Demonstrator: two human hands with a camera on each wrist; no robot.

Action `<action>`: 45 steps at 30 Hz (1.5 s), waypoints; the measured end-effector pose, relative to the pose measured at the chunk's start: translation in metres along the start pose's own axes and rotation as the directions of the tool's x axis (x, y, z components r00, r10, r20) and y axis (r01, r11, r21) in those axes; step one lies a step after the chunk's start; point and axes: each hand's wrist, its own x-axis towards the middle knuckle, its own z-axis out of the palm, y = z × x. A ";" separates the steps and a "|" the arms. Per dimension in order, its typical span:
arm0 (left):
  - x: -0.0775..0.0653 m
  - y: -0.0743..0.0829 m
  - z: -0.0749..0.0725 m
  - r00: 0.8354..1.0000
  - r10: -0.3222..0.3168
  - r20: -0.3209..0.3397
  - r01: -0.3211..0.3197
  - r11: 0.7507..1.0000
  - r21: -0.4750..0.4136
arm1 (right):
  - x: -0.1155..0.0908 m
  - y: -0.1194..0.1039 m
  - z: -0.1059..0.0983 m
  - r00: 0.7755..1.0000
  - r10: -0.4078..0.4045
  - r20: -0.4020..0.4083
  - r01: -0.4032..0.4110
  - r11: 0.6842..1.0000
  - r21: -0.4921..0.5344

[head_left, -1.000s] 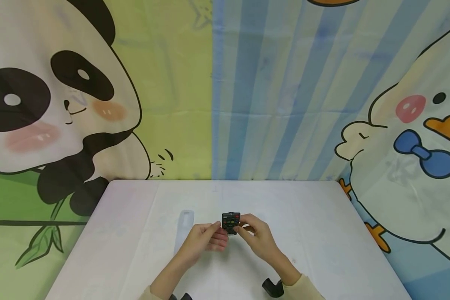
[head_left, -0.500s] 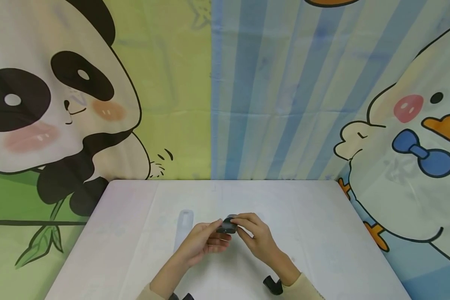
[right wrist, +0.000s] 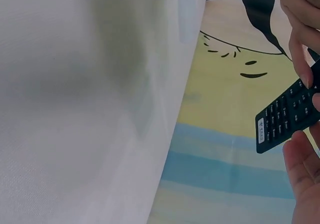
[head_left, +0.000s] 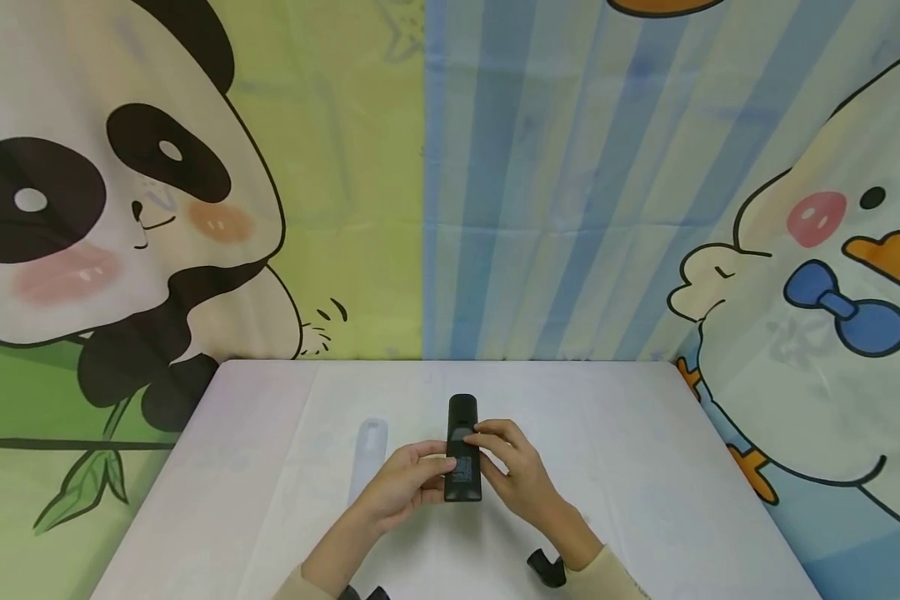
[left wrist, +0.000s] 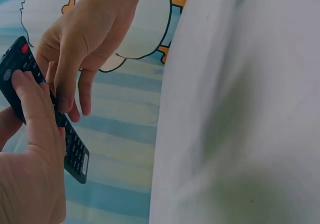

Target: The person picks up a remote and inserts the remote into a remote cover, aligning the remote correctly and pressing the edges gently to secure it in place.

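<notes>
A black remote control [head_left: 462,412] is held up above the table, its back with a printed label facing the head camera. My left hand [head_left: 401,483] grips its left edge, thumb on the back and fingers on the button side. On the opposite edge, my right hand [head_left: 523,475] pinches it, fingertips on the back near the middle and thumb at the side. The left wrist view shows the remote's button face [left wrist: 76,151] with a red button at the upper end. Part of the remote [right wrist: 280,121] runs out of the right wrist view.
A pale translucent long sleeve-like piece [head_left: 369,454] lies on the white table [head_left: 607,417] left of the hands. Black wrist-worn devices [head_left: 546,569] show near the cuffs. A cartoon-printed cloth [head_left: 570,208] hangs behind the table.
The remote has turned over: its button face was toward the head camera, then its end, and now its back. The right fingertips have shifted onto the back; both hands still hold it.
</notes>
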 end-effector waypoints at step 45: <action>-0.011 -0.008 -0.004 0.996 0.084 -0.036 -0.070 0.951 0.302 | 0.022 -0.018 -0.002 0.684 0.684 0.253 -0.687 0.488 0.539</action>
